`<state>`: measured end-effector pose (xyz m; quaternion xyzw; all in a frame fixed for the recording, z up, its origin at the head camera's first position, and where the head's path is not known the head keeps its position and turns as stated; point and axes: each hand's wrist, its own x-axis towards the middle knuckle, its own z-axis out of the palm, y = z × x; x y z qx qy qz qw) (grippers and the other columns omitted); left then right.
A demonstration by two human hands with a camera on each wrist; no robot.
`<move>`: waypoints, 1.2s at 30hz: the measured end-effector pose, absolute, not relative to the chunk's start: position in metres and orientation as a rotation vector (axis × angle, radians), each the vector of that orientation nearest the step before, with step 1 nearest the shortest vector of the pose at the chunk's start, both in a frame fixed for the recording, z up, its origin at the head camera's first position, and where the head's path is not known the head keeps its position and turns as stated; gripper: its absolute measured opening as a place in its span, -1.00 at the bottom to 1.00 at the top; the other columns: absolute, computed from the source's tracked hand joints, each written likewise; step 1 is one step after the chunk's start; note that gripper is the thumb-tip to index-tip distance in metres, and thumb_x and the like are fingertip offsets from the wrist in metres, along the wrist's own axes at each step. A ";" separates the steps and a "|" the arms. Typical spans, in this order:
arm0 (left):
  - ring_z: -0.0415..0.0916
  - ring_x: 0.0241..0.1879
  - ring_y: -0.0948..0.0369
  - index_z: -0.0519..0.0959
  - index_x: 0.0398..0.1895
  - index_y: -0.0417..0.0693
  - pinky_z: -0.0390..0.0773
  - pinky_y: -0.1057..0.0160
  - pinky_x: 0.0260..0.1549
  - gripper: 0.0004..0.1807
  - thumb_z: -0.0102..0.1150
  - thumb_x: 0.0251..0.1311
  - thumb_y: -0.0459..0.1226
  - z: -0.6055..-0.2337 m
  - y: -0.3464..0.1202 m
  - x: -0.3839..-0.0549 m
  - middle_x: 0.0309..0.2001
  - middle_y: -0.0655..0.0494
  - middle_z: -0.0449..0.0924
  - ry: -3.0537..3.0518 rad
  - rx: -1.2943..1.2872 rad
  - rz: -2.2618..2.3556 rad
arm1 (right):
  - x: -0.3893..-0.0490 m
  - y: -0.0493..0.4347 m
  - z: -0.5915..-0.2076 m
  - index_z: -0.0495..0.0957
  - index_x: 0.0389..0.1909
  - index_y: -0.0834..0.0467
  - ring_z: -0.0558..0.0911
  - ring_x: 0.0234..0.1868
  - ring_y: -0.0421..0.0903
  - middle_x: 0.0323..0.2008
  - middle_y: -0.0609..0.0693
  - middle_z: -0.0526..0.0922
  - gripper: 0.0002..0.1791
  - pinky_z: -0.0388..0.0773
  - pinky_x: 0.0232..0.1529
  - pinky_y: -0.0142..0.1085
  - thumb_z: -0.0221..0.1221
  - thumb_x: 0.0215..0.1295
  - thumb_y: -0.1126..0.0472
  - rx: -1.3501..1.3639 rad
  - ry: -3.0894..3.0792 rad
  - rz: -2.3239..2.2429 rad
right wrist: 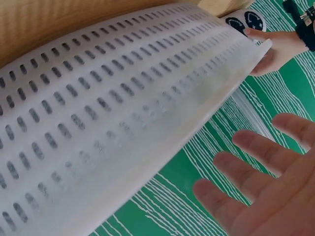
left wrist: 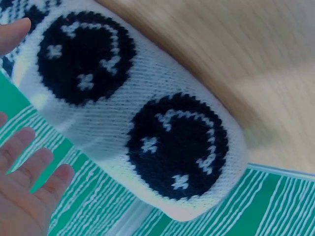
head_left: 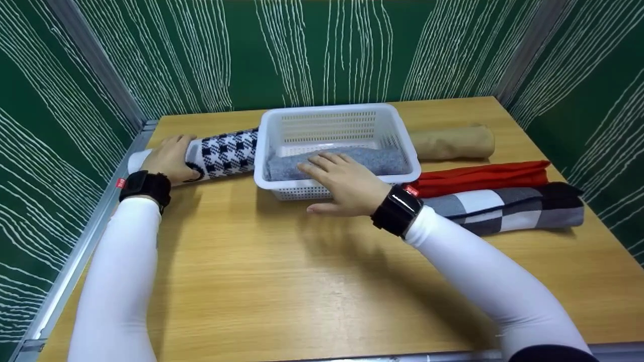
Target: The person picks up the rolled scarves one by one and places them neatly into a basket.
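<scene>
To the left lies a rolled black-and-white knit, with a houndstooth pattern and black smiley faces that show in the left wrist view. My left hand is over its outer part, thumb on one side and loosely spread fingers on the other. A white plastic basket stands at the middle of the table, and a grey rolled cloth lies inside it. Above the basket's front rim, my right hand is held palm down with fingers extended. It overlaps the grey roll in the head view and grips nothing.
Right of the basket lie a tan rolled cloth, a red rolled cloth and a checked rolled cloth. The wooden table is bordered by green walls with white lines and grey metal framing.
</scene>
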<state>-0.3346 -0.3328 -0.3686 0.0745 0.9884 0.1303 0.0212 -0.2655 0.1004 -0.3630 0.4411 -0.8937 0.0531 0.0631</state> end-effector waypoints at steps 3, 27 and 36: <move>0.05 0.62 -0.41 0.17 0.68 -0.22 0.14 -0.47 0.56 0.07 0.51 0.11 -0.25 -0.372 -0.337 -0.335 0.62 -0.46 0.15 3.065 0.213 0.408 | -0.263 0.098 -0.365 0.21 0.71 0.11 0.32 0.64 0.32 0.61 0.28 0.38 0.03 0.25 0.64 0.28 0.26 0.44 -0.39 1.346 -2.697 0.155; -0.13 0.67 -0.44 0.01 0.72 -0.31 -0.18 -0.58 0.59 0.21 0.51 0.01 -0.35 -0.392 -0.347 -0.347 0.67 -0.49 0.01 3.020 0.078 0.268 | -0.257 0.097 -0.368 0.21 0.72 0.10 0.30 0.66 0.31 0.62 0.27 0.35 0.03 0.21 0.66 0.27 0.30 0.43 -0.35 1.356 -2.706 0.194; -0.07 0.64 -0.48 -0.01 0.73 -0.31 -0.20 -0.57 0.59 0.20 0.46 0.03 -0.39 -0.397 -0.348 -0.348 0.66 -0.51 0.03 3.010 0.050 0.264 | -0.258 0.098 -0.367 0.24 0.70 0.11 0.32 0.64 0.31 0.59 0.28 0.40 0.01 0.25 0.65 0.26 0.31 0.43 -0.34 1.360 -2.677 0.186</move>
